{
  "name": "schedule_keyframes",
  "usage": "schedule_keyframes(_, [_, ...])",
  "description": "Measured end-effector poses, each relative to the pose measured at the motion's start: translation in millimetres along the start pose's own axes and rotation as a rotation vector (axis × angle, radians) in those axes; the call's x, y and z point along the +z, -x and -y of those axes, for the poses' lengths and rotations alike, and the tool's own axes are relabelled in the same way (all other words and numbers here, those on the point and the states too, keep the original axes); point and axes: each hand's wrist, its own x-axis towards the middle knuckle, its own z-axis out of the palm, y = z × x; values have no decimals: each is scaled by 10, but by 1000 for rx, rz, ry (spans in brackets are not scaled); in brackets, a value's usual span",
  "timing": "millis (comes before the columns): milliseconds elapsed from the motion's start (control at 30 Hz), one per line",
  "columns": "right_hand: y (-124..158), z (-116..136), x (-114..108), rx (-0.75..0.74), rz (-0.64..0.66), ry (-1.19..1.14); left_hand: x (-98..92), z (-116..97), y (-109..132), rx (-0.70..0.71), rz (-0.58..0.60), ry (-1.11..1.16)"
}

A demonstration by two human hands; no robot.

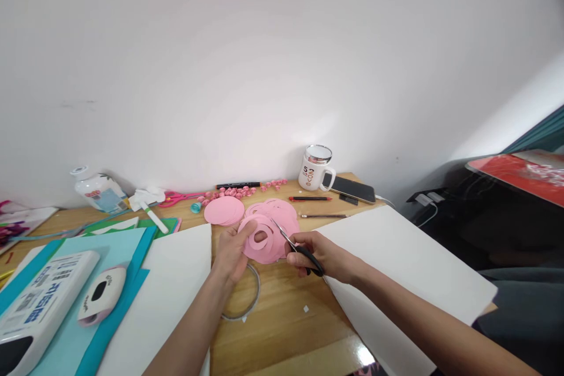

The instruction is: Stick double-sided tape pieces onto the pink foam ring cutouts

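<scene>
My left hand [235, 249] pinches the left edge of a pink paper spiral [264, 226], which has a hole in its middle. A pair of black-handled scissors [314, 261] is in my right hand [311, 249], fingers wrapped round the handles. The blades point up and left, at the right side of the pink paper. Whether they are cutting into it I cannot tell. Behind and below the spiral lie more pink paper circles [286, 214]. Another stack of pink circles [224, 210] rests just to the left.
Below my left hand lies a roll of tape [257, 299]. Small pink rolled flowers [238, 192], a pen [311, 198] and a white mug [315, 170] stand along the wall, with a phone [352, 189]. White sheets [405, 270] lie right; teal paper [132, 282] lies left.
</scene>
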Motion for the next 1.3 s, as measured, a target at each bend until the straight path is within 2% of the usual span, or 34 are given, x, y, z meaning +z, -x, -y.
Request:
schedule_keyframes(233, [7,-1,17,-11,15,-40,-10,7,-7,8,5,-5])
schedule_keyframes(533, [42,34,26,50,-3,-12,-12,1,-9,11,38,-16])
schedule_keyframes(767, [69,69,52,5,-82,-36,-12,-7,-9,1,6,19])
schedule_keyframes(1100, [8,-152,127,-23,-44,-98,-7,18,-24,1,-48,64])
schedule_keyframes(1300, [-29,-153,162,-26,-50,-85,13,4,-12,-2,-71,57])
